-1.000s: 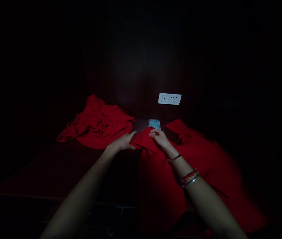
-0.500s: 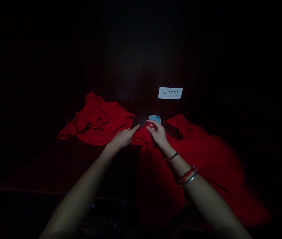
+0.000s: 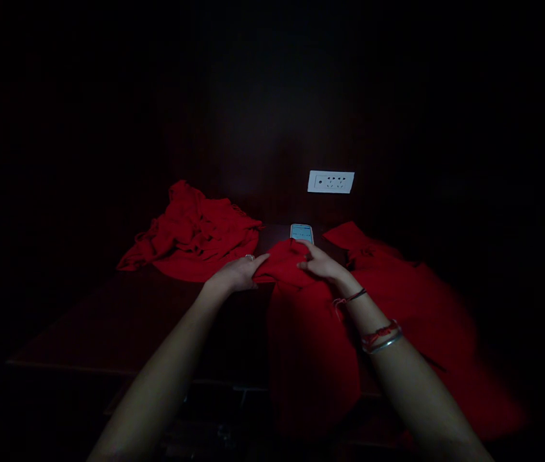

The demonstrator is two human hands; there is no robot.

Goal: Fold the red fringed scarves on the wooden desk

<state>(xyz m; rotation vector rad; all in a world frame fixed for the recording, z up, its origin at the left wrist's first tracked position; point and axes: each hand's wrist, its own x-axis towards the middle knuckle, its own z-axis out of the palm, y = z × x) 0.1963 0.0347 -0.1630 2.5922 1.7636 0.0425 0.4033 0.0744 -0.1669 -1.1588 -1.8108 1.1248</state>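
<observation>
A long red cloth (image 3: 313, 353), fringed along one edge, lies across the dark table and hangs over its front edge. My left hand (image 3: 238, 273), with a ring on it, grips a raised fold near the middle, thumb on top and fingers partly hidden. At the fold's right side, my right hand (image 3: 323, 262) holds the fabric, index finger stretched along its top. Bunched cloth (image 3: 199, 228) is heaped to the left. More of the red fabric (image 3: 407, 301) spreads out beyond my right forearm. Bracelets circle my right wrist and forearm.
Just behind the fold lies a phone (image 3: 302, 232) with a lit screen. A white socket plate (image 3: 330, 181) is set in the dark wall. The table's front edge (image 3: 70, 367) shows at lower left. Deep shadow hides the surroundings.
My right hand has shifted right and slightly down, flattening over the cloth fold. My left hand has moved slightly down, its thumb now on the fabric. The fold looks more spread between them.
</observation>
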